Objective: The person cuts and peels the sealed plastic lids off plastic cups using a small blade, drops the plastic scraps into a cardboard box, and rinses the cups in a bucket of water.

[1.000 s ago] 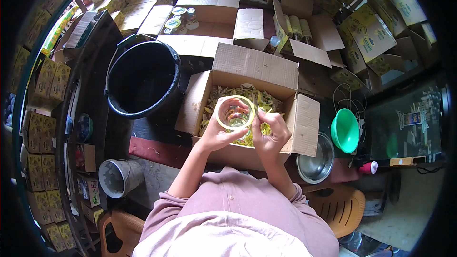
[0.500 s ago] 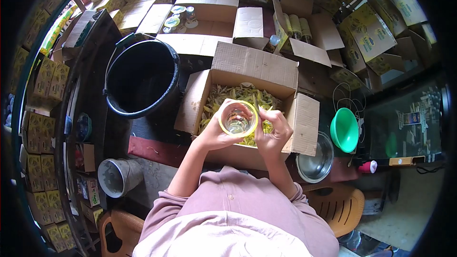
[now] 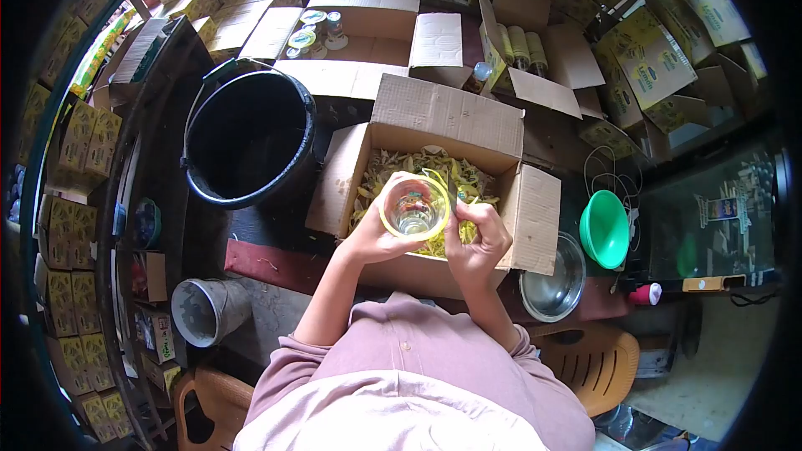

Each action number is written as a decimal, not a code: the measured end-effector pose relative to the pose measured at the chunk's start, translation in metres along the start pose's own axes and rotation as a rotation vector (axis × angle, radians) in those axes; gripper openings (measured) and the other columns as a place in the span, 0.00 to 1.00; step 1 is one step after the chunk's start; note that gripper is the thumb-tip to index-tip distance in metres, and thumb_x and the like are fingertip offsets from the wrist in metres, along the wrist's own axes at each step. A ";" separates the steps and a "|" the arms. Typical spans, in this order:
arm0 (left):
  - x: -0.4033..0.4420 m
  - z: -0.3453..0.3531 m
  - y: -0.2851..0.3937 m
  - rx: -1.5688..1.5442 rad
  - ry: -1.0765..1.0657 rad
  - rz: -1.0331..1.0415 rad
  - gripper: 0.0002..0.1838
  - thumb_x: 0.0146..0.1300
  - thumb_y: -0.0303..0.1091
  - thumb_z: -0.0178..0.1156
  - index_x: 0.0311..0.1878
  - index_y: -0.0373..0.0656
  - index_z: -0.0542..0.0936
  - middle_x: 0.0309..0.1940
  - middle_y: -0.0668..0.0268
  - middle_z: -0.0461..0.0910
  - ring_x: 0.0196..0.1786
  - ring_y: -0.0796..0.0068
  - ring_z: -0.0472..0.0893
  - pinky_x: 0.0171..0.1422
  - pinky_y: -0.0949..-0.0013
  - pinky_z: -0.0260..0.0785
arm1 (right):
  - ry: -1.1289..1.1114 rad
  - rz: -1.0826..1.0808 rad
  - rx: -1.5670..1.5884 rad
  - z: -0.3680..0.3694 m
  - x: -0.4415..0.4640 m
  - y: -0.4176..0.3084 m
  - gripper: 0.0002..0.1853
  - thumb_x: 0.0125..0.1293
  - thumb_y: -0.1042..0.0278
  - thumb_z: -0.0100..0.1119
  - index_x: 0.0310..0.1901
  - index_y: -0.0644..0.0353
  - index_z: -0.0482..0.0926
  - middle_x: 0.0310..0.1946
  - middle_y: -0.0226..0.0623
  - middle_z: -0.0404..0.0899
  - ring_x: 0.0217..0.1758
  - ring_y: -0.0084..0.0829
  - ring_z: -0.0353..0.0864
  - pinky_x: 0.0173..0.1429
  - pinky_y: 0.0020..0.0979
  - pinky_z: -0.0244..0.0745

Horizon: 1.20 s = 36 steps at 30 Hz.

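Note:
My left hand (image 3: 373, 232) is wrapped round a clear cup (image 3: 413, 213) with a yellow rim, its mouth tilted up toward me. My right hand (image 3: 478, 240) is closed on a thin dark blade (image 3: 453, 186), which stands up beside the cup's right rim. A thin yellow strip (image 3: 434, 175) curls at the top of the rim, near the blade. Both hands are above an open cardboard box (image 3: 447, 117) that holds many yellow and greenish scraps (image 3: 393, 163). The cup and hands hide part of the scraps.
A black bucket (image 3: 249, 138) stands left of the box, a grey bucket (image 3: 210, 311) lower left. On the right are a green bowl (image 3: 605, 229) and a metal bowl (image 3: 553, 277). Behind, one open box (image 3: 359, 33) holds jars and another (image 3: 543, 92) holds rolls or bottles.
The cup has turned and shifted slightly in my left hand. A yellow strip now curls off the top of its rim, and the blade has moved slightly with my right hand.

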<state>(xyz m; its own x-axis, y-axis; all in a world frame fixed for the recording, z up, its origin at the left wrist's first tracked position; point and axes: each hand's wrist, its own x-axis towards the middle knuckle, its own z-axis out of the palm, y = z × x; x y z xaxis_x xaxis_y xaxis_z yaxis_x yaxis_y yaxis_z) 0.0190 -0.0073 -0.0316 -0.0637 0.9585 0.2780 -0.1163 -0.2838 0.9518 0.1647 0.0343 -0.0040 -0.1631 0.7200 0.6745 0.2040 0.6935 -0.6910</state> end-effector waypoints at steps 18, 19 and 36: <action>-0.003 -0.010 0.002 0.050 0.021 0.136 0.35 0.37 0.28 0.69 0.53 0.38 0.67 0.51 0.62 0.65 0.55 0.70 0.69 0.62 0.67 0.61 | 0.170 0.067 -0.086 -0.015 -0.002 0.033 0.08 0.52 0.83 0.60 0.35 0.66 0.78 0.26 0.39 0.78 0.27 0.28 0.77 0.32 0.27 0.71; -0.003 -0.012 0.003 0.083 0.023 0.153 0.35 0.37 0.28 0.69 0.53 0.38 0.67 0.51 0.62 0.65 0.56 0.70 0.69 0.62 0.67 0.61 | 0.018 0.110 -0.153 -0.018 -0.003 0.037 0.08 0.52 0.83 0.60 0.36 0.66 0.78 0.26 0.40 0.78 0.27 0.30 0.77 0.33 0.28 0.72; -0.002 -0.005 -0.003 0.011 0.068 0.078 0.34 0.37 0.27 0.63 0.54 0.37 0.66 0.50 0.61 0.65 0.56 0.69 0.70 0.63 0.66 0.61 | -0.021 0.102 -0.020 -0.003 -0.016 0.000 0.13 0.50 0.81 0.64 0.39 0.61 0.78 0.25 0.35 0.77 0.26 0.26 0.77 0.33 0.25 0.71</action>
<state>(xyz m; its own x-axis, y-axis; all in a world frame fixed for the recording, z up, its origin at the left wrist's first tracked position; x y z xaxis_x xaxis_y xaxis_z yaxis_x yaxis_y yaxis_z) 0.0150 -0.0084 -0.0355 -0.1398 0.9290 0.3426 -0.0977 -0.3573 0.9289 0.1706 0.0228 -0.0137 -0.1610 0.7877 0.5947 0.2402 0.6157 -0.7505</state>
